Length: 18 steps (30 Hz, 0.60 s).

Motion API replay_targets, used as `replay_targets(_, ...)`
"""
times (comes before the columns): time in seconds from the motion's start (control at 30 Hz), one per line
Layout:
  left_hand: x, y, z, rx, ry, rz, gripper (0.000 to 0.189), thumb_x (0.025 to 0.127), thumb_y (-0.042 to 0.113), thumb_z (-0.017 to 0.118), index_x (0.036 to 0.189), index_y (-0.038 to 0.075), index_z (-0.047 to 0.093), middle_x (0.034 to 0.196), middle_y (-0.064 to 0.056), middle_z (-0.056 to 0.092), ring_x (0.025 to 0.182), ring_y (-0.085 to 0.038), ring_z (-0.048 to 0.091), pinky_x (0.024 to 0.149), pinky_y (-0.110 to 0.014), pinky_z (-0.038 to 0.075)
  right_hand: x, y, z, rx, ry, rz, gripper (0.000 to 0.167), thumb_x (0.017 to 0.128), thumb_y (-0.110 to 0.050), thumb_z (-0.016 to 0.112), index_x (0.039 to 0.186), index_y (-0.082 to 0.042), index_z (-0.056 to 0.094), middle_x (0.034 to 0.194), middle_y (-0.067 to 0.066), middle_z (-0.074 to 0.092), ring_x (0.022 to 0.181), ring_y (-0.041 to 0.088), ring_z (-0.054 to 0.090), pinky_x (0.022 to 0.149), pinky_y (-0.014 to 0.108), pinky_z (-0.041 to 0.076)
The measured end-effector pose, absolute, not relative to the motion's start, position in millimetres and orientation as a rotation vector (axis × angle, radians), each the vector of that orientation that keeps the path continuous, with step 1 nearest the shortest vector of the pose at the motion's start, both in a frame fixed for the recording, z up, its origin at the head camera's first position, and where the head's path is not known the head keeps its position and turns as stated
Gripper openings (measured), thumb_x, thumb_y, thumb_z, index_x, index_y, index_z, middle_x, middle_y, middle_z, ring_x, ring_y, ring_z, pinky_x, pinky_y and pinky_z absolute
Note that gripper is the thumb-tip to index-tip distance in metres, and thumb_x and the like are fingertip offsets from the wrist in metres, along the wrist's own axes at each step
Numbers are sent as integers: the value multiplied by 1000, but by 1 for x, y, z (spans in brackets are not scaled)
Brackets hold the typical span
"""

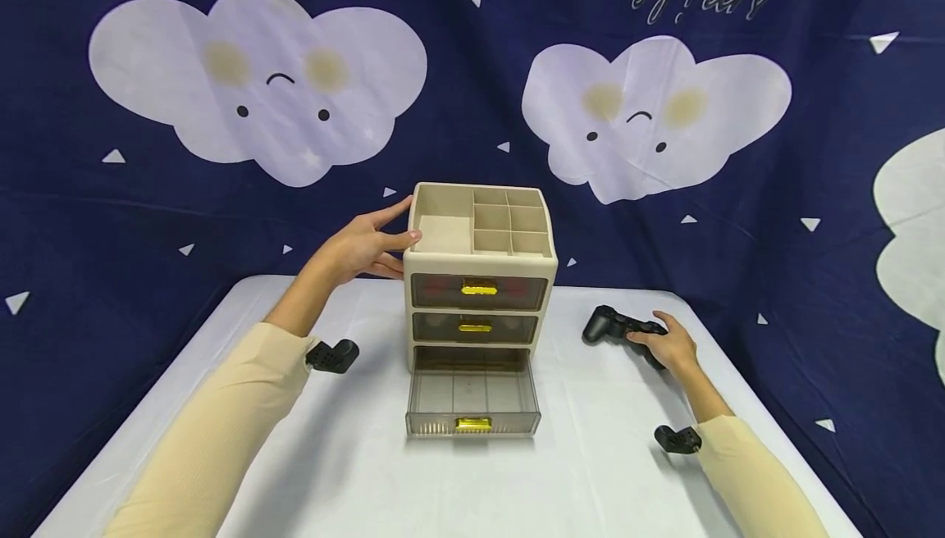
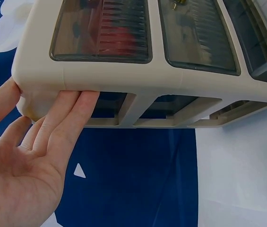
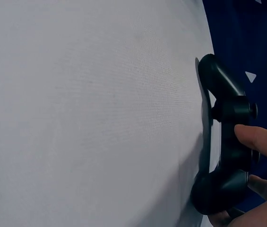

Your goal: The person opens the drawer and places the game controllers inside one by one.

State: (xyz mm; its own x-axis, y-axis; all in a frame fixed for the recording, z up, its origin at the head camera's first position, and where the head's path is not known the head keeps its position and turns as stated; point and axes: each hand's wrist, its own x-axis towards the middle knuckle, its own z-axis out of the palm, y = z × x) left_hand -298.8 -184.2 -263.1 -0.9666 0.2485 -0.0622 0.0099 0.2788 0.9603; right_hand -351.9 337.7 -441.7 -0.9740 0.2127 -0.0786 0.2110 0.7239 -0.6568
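A cream desktop drawer organizer (image 1: 546, 292) stands upright on the table, its bottom drawer (image 1: 509, 424) pulled out. That clear drawer has dividers and a gold handle. My left hand (image 1: 362, 247) touches the organizer's upper left side, fingers extended, with the thumb over the top rim. In the left wrist view, straight fingers (image 2: 79, 111) lie against the frame's side. To the right, a black game controller (image 1: 609, 321) is at the tabletop. My right hand (image 1: 673, 347) grips its near right end, thumb on top in the right wrist view; the other fingers are partly hidden.
The organizer's top has one large compartment (image 1: 446, 234) and several small ones. Two upper smoky drawers (image 1: 435, 292) are closed, with red showing dimly inside the top one. White cloth covers the table (image 1: 332, 472). A dark blue cloud-print curtain (image 1: 472, 95) hangs behind.
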Motion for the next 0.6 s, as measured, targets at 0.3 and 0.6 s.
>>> replay_targets(0.3, -299, -184, -265, 227, 2344, 1761, 78, 102, 30, 65, 162, 42, 17, 138, -27, 59, 98, -36, 75, 95, -51, 58, -347, 337, -440, -373, -2954, 1145, 93, 87, -44, 75, 158, -5, 32, 160, 37, 21, 146, 59, 17, 118, 67, 25)
replay_targets(0.6, -298, -183, -264, 234, 2346, 1766, 77, 102, 30, 65, 162, 42, 17, 139, -28, 58, 98, -35, 75, 94, -50, 59, -341, 335, -437, -350, -2967, 1125, 81, 86, -49, 75, 149, -6, 47, 155, 39, 26, 141, 56, 28, 114, 65, 32)
